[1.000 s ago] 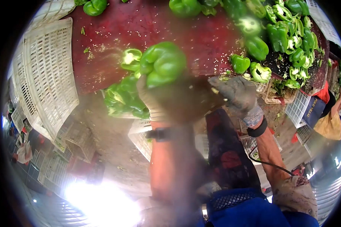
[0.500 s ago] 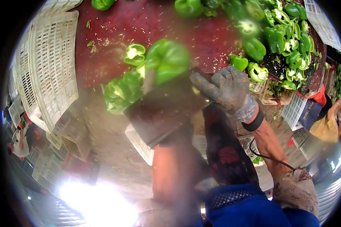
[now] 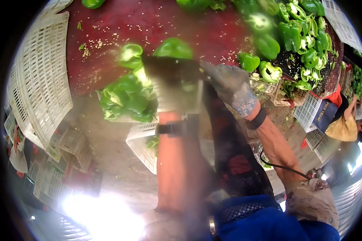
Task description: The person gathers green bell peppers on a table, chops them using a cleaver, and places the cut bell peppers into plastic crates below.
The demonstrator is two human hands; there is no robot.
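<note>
My right hand (image 3: 231, 86), in a mottled grey glove, is closed on what looks like a cleaver with a broad dark blade (image 3: 165, 70). The blade is blurred and reaches left across my left hand. A pale glove covers my left hand (image 3: 177, 98), whose fingers are mostly hidden behind the blade. Just beyond the blade shows the top of a green bell pepper (image 3: 173, 48), seemingly held in my left hand. Left of it are a cut pepper half (image 3: 131, 55) and a heap of green peppers (image 3: 126, 96) at the table's near edge.
Seeds lie scattered over the red table (image 3: 120, 24). Many halved peppers (image 3: 307, 40) are piled at right. A white plastic crate (image 3: 44, 76) stands at left, and another crate (image 3: 142, 144) sits below the table edge. A person in a yellow garment (image 3: 342, 128) is at far right.
The dark blade has moved up and now covers more of the pepper. My right hand has shifted slightly left and up. The view has moved a little to the right.
</note>
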